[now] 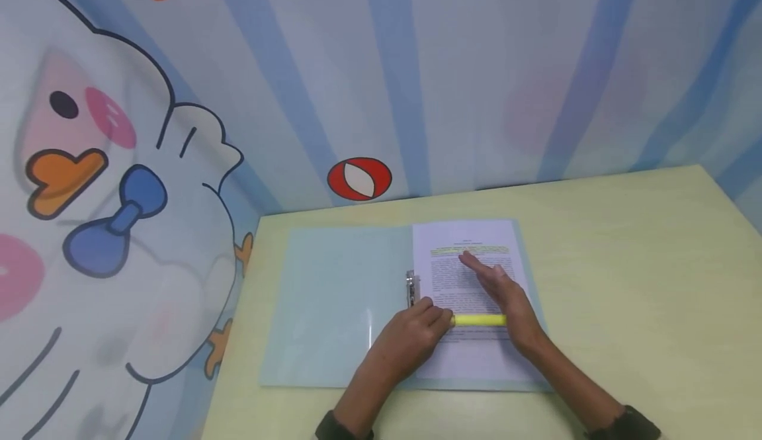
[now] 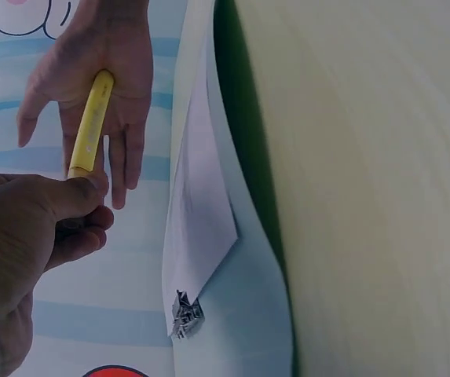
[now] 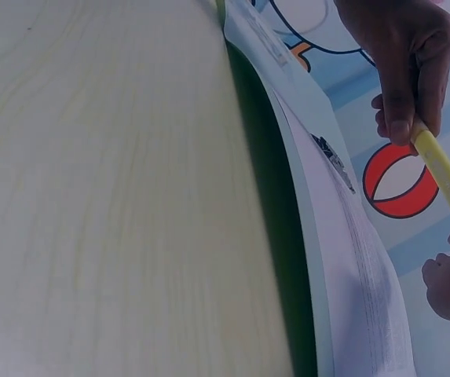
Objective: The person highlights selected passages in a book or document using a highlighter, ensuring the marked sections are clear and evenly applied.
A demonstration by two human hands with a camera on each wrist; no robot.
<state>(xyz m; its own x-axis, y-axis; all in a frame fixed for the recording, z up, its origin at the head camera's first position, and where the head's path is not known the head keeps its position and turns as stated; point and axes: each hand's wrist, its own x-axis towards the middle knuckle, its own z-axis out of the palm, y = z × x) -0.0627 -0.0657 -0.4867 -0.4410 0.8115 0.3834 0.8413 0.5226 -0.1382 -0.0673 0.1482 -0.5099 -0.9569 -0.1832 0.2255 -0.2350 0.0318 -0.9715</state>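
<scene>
Over the printed sheet (image 1: 458, 364), my left hand (image 1: 411, 334) pinches one end of a yellow highlighter (image 1: 479, 320) between thumb and fingers. The highlighter lies level, its far end against the palm of my right hand (image 1: 510, 304). That hand's fingers are extended, and the left wrist view shows its palm (image 2: 103, 71) facing the highlighter (image 2: 91, 129). In the right wrist view, the pinching left hand (image 3: 409, 71) appears at the upper right. Lines near the top of the sheet are marked yellow. The gripped end of the highlighter is hidden by my fingers.
The sheet sits in an open pale blue folder (image 1: 327, 308) with a metal clip (image 1: 411, 284) at its spine. Beneath is a light wood-grain table (image 1: 643, 281). A wall (image 1: 488, 83) with blue stripes and a cartoon bird stands behind and to the left.
</scene>
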